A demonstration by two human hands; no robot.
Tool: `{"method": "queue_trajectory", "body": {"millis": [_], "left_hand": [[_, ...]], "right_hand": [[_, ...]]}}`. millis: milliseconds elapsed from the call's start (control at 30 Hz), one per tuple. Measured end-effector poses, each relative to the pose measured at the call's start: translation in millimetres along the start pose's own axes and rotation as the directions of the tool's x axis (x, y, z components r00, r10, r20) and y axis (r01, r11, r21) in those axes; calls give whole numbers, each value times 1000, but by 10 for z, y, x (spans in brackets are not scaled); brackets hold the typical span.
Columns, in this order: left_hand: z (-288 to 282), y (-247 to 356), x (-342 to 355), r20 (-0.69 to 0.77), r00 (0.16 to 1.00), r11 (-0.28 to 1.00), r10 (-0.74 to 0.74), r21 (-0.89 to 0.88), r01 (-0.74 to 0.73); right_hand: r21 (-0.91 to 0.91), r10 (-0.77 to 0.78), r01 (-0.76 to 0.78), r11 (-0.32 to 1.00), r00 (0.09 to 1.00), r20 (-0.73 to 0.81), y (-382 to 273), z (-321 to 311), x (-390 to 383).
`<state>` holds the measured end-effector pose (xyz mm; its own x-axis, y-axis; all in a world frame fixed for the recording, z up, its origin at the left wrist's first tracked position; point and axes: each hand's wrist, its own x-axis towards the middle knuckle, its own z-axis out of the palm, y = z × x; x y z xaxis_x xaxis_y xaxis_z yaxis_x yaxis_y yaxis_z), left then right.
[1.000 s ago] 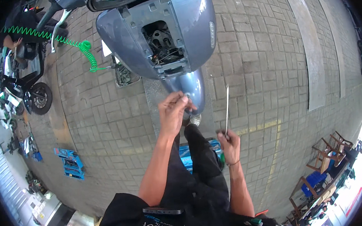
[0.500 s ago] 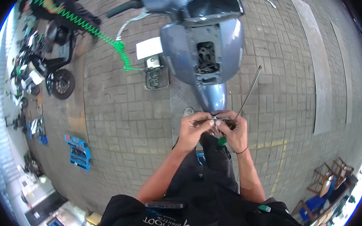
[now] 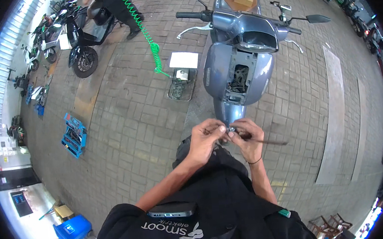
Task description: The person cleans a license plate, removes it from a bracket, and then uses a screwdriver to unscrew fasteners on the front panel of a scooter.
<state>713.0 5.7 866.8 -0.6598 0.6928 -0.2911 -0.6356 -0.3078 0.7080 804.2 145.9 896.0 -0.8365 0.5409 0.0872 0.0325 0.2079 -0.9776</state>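
Note:
My left hand [image 3: 204, 141] and my right hand [image 3: 246, 140] meet low in front of the blue-grey scooter's front fender [image 3: 230, 112], fingertips closed around a small shiny piece [image 3: 231, 129] too small to name. My right hand also holds a long screwdriver [image 3: 275, 142], its dark shaft pointing right. Above the fender, the front body [image 3: 263, 72] has an open cavity [image 3: 239, 78] showing dark parts inside. A phone [image 3: 171, 212] lies against my black shirt at the chest.
A metal tray [image 3: 180, 89] with parts and a white sheet [image 3: 183, 59] stands left of the scooter, beside a green coiled hose [image 3: 156, 55]. A blue toolbox [image 3: 73, 136], black scooter [image 3: 83, 60] and co-worker [image 3: 117, 9] are farther left. Metal strips [image 3: 329, 118] lie right.
My right hand came up to meet my left, and the screwdriver swung from upright to pointing right. The view has shifted, showing more of the scooter's handlebar and seat.

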Motion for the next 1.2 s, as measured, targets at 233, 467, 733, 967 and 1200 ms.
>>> {"method": "queue_trajectory", "body": {"millis": [233, 467, 733, 967, 1200], "left_hand": [[232, 171, 68, 163, 978, 985, 132, 89, -148], [72, 149, 83, 202, 978, 989, 57, 123, -83], [-1059, 240, 556, 103, 993, 930, -61, 367, 19], [-3206, 131, 1033, -408, 910, 857, -71, 443, 265], [-5578, 453, 395, -747, 663, 729, -58, 422, 539]], "right_hand": [[44, -45, 45, 998, 999, -1, -177, -229, 22], [332, 158, -186, 925, 981, 111, 82, -111, 15], [330, 406, -477, 815, 875, 263, 544, 817, 488], [18, 552, -558, 830, 825, 120, 2546, 2554, 1425], [-357, 604, -659, 662, 751, -266, 4900, 3954, 2100]]}}
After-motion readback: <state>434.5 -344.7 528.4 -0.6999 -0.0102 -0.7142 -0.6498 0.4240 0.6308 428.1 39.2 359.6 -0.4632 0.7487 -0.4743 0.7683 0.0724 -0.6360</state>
